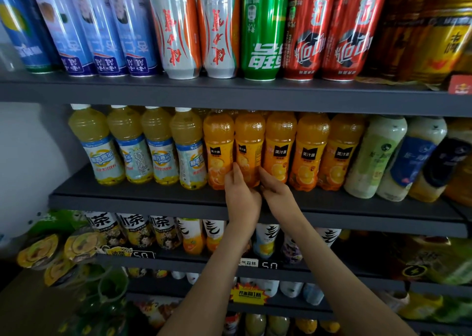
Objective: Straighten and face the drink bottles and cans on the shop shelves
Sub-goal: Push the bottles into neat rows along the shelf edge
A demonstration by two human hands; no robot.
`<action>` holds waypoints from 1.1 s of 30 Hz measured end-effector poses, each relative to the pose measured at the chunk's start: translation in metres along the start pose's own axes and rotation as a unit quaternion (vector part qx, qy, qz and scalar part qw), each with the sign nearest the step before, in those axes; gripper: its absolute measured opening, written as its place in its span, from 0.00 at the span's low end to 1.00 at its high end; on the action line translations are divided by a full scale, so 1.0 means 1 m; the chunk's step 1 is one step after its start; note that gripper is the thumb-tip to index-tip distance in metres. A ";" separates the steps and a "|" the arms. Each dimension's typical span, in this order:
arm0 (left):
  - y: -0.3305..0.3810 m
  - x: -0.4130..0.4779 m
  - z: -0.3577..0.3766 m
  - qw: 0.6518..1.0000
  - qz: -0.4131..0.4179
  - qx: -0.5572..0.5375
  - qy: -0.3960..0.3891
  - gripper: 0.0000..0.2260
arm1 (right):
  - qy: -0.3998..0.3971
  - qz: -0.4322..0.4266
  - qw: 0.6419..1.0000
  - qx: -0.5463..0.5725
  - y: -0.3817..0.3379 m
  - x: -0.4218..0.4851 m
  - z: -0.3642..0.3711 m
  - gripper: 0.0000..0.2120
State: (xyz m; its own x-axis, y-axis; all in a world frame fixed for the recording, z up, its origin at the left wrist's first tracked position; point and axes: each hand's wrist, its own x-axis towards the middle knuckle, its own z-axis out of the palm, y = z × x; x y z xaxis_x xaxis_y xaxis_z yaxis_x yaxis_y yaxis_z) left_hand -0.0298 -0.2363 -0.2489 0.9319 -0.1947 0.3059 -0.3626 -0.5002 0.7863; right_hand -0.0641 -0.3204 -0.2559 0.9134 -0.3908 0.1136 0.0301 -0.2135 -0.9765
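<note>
A row of orange juice bottles stands on the middle shelf (143, 191). The second orange juice bottle (249, 144) from the left has its black label turned partly to the left. My left hand (241, 195) grips its lower left side. My right hand (277, 191) holds its lower right side, fingers curled round the base. The neighbouring orange bottles (279, 146) show their labels to the front. Yellow drink bottles (155, 146) with blue labels stand to the left.
Cans fill the top shelf: blue-white cans (104, 29), silver-orange cans (178, 34), a green can (263, 34), red cans (329, 34). Pale bottles (375, 157) lean at the middle shelf's right end. Tea and soda bottles (163, 231) fill the lower shelves.
</note>
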 end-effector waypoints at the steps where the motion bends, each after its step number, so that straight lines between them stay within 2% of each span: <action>1: 0.001 0.001 -0.001 1.000 -0.007 -0.005 -0.006 0.29 | 0.000 0.000 1.000 -0.003 0.001 0.000 0.000 0.26; 6: 0.011 0.007 0.000 0.996 -0.069 -0.039 -0.044 0.33 | 0.003 0.012 1.000 -0.008 0.003 0.004 0.000 0.25; 11: 0.017 0.009 0.003 0.991 -0.107 -0.071 -0.027 0.31 | -0.010 0.026 0.999 0.028 -0.004 0.001 -0.003 0.25; 15: 0.017 0.007 0.002 0.989 -0.102 -0.108 -0.021 0.28 | -0.015 0.023 0.999 0.038 -0.010 0.000 -0.006 0.25; 20: 0.017 -0.002 0.002 0.986 -0.102 -0.128 -0.029 0.30 | -0.028 0.013 0.999 0.037 -0.016 -0.001 -0.009 0.24; 24: 0.015 -0.005 0.001 0.987 -0.108 -0.115 -0.039 0.30 | -0.040 -0.006 0.999 -0.006 -0.016 -0.001 -0.006 0.22; 33: 0.017 -0.003 0.001 0.992 -0.083 -0.079 -0.047 0.28 | -0.015 -0.010 0.998 -0.058 -0.003 -0.002 -0.006 0.23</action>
State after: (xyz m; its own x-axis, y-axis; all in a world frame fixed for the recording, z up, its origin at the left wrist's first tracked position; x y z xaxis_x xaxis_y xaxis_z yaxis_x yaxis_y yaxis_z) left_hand -0.0390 -0.2443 -0.2372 0.9721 -0.2019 0.1196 -0.1924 -0.3940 0.8987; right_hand -0.0682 -0.3246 -0.2524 0.9247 -0.3592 0.1263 0.0033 -0.3241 -0.9460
